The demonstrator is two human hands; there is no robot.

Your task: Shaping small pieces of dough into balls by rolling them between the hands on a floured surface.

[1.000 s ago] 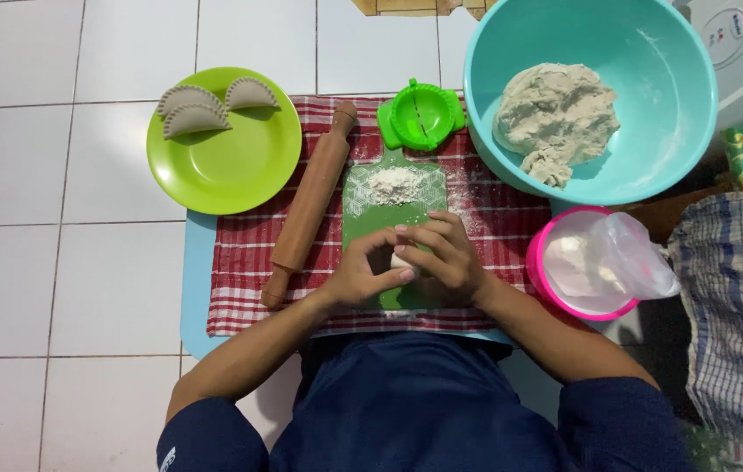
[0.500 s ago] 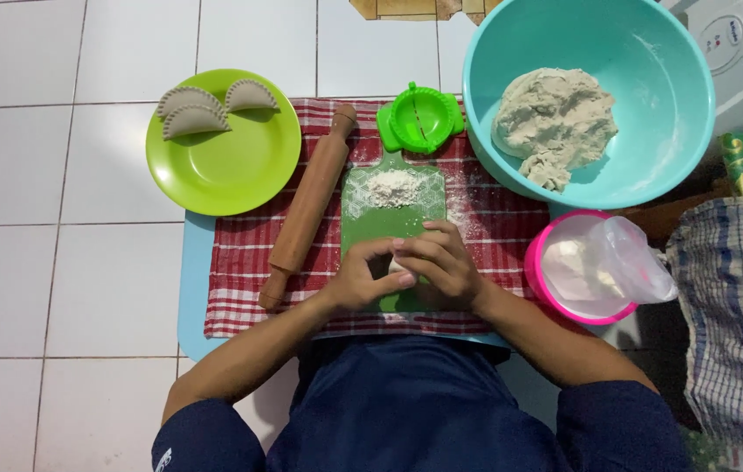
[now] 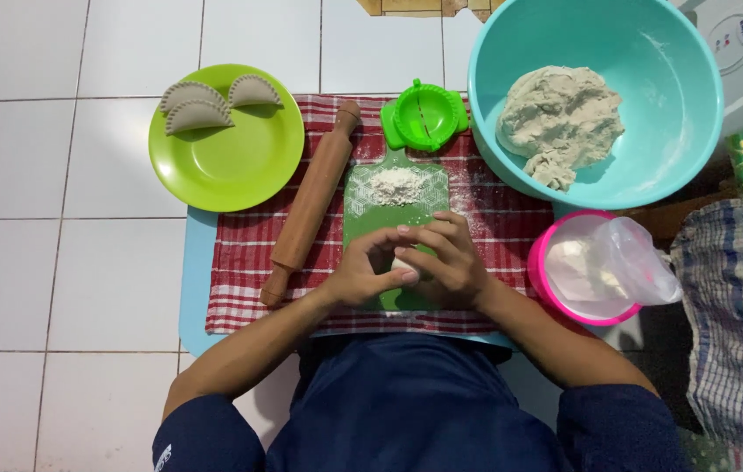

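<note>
My left hand [image 3: 362, 271] and my right hand [image 3: 445, 262] are cupped together around a small pale piece of dough [image 3: 404, 264] over the near end of a green cutting board [image 3: 362, 205]. Only a sliver of the dough shows between the fingers. A little heap of flour [image 3: 395, 184] lies on the board's far half. A wooden rolling pin [image 3: 310, 205] lies slanted just left of the board, on a red checked cloth [image 3: 240, 262].
A green round dumpling press [image 3: 425, 116] sits beyond the board. A lime plate [image 3: 231, 170] at the left holds three folded dumplings [image 3: 201, 103]. A teal bowl [image 3: 660, 70] with a dough mass [image 3: 559, 118] stands at the right, a pink bowl [image 3: 542, 253] with a plastic bag below it.
Both hands stay closed together over the board and shift only slightly, fingers working the dough piece. Nothing else moved.
</note>
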